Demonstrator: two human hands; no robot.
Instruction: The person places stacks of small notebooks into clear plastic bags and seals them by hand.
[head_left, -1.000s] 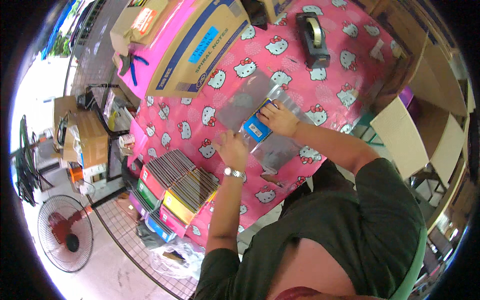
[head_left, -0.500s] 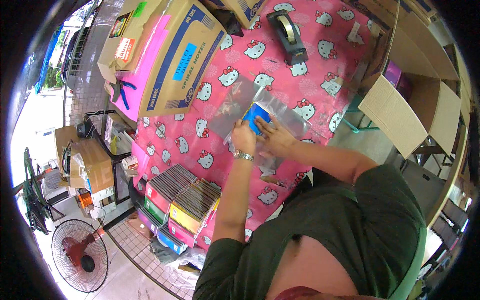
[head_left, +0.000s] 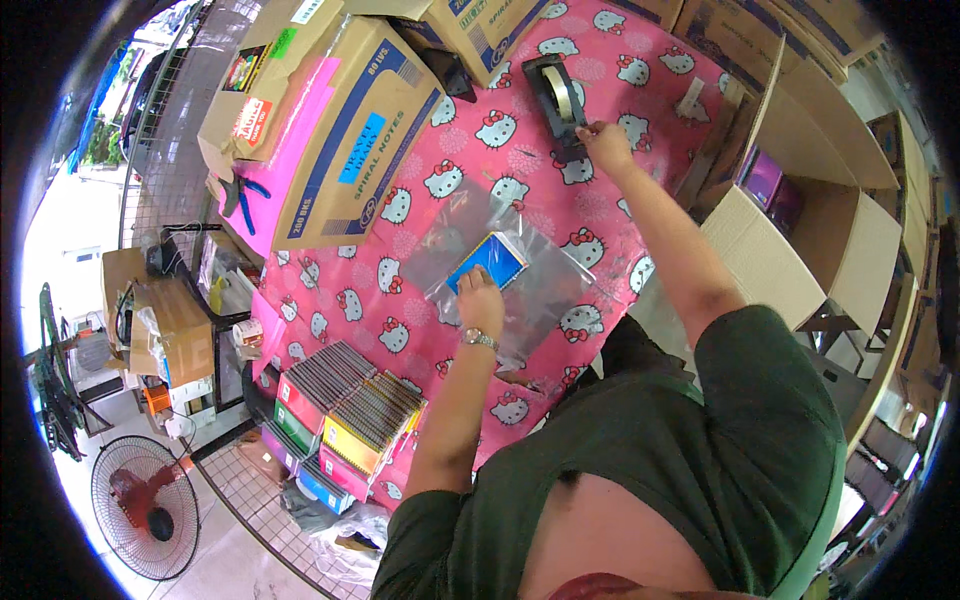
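A small blue spiral notebook (head_left: 497, 258) lies tilted on a clear plastic bag (head_left: 545, 287) in the middle of the table. My left hand (head_left: 478, 299) is at the notebook's lower left end, fingers bent and closed on that edge. My right arm is stretched far forward. At the front end of a black tape dispenser (head_left: 571, 149), my right hand (head_left: 606, 149) has thumb and fingers pinched together, by the tape's free end; the tape itself is too thin to make out there. A pale tape roll (head_left: 557, 92) sits in the dispenser.
A pink patterned cloth (head_left: 400, 262) covers the table. A large carton (head_left: 340, 150) with pliers (head_left: 243, 197) beside it stands at the left. Stacked spiral notebooks (head_left: 350, 408) are at the near left edge. An open carton (head_left: 765, 245) is at the right; a fan (head_left: 147, 508) stands lower left.
My right hand has left the notebook and reached forward to the tape dispenser. My left hand stays at the notebook, which now lies more in view. The view has shifted slightly.
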